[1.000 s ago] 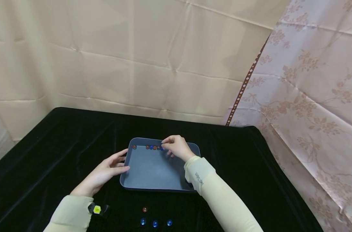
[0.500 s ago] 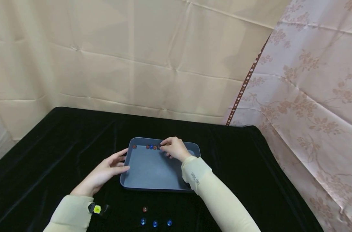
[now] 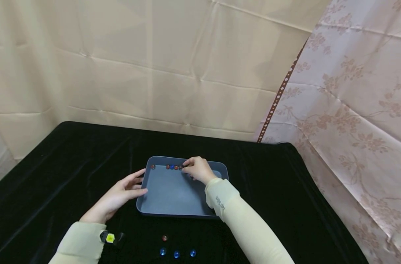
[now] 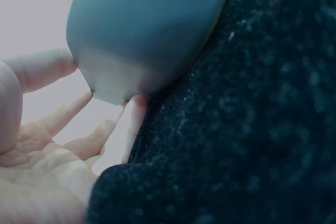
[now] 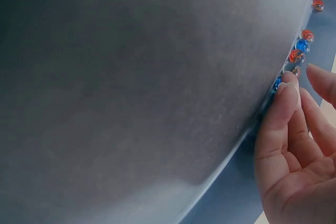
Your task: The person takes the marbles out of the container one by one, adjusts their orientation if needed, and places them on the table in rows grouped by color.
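Note:
A shallow blue-grey tray [image 3: 168,194] lies on the black cloth. My left hand [image 3: 122,194] is at its left side with fingers fairly straight and spread; in the left wrist view the fingertips touch the tray's outer wall [image 4: 152,30]. Along the tray's far wall runs a short row of red and blue glass marbles [image 3: 172,167], and a single red-brown marble [image 3: 153,167] lies apart in the far left corner. My right hand [image 3: 198,170] is at the row's right end. Its thumb and a fingertip pinch a blue marble [image 5: 277,83], partly hidden behind them, close beside the row.
In front of the tray, on the black cloth [image 3: 88,165], lie a red-brown marble [image 3: 165,238] and several blue marbles [image 3: 177,254]. A cream curtain [image 3: 137,73] hangs behind the table, and a pink floral curtain [image 3: 358,110] at the right.
My right hand has shifted slightly left toward the row, and the blue marble at its fingertips is now hidden in the head view. The left hand and tray stay in place.

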`<state>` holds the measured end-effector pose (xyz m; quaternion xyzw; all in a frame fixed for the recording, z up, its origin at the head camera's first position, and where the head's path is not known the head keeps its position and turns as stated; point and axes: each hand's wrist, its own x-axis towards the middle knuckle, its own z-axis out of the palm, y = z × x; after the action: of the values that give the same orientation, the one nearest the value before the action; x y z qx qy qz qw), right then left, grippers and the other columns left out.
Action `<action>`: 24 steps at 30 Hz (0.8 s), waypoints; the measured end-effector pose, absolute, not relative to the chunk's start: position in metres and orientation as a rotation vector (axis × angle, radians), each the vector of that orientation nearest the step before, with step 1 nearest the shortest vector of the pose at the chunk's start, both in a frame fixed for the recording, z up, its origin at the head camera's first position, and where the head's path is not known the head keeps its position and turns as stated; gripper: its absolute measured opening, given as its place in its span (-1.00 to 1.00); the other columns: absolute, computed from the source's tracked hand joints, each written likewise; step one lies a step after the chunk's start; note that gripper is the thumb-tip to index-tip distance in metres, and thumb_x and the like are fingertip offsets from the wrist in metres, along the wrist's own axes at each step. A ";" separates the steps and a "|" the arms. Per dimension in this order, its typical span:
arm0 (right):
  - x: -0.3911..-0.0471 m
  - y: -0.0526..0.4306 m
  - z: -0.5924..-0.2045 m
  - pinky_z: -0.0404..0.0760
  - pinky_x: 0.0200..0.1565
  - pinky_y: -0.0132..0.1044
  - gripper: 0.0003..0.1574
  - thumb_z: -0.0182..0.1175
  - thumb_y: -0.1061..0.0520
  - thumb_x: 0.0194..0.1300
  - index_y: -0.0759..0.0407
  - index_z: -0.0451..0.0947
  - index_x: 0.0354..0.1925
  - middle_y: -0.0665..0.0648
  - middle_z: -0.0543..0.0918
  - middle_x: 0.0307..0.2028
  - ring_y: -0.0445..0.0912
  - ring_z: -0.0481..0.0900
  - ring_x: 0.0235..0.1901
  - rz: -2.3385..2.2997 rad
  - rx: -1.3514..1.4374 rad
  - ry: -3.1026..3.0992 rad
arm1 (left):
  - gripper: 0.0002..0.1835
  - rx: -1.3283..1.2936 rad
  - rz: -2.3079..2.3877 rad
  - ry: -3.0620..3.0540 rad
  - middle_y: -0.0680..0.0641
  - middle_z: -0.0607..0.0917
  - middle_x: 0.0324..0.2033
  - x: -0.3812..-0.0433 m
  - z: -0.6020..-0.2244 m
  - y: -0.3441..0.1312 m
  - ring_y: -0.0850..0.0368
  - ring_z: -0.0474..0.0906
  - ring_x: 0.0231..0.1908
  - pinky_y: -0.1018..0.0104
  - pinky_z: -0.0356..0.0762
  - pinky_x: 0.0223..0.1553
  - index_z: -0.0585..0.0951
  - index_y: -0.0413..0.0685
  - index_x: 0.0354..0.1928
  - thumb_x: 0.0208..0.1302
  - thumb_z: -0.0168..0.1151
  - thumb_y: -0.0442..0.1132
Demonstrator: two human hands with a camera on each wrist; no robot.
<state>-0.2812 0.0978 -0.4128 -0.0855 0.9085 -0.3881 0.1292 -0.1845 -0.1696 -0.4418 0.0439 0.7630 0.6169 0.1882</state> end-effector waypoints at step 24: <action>-0.283 0.098 -0.415 0.63 -0.43 -0.38 -0.76 0.32 0.15 0.28 0.22 0.69 -0.09 0.12 0.77 -0.30 -0.14 0.55 -0.48 -1.102 -0.206 2.626 | -0.18 0.116 1.731 2.148 -0.39 0.22 0.42 -0.185 -0.441 -0.170 -0.24 0.40 0.30 -0.27 0.36 0.29 0.00 0.04 0.57 0.41 0.16 -0.11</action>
<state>-0.2830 0.0977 -0.4146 -0.0713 0.9102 -0.3821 0.1428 -0.1846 -0.1696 -0.4409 0.0412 0.7640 0.6155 0.1890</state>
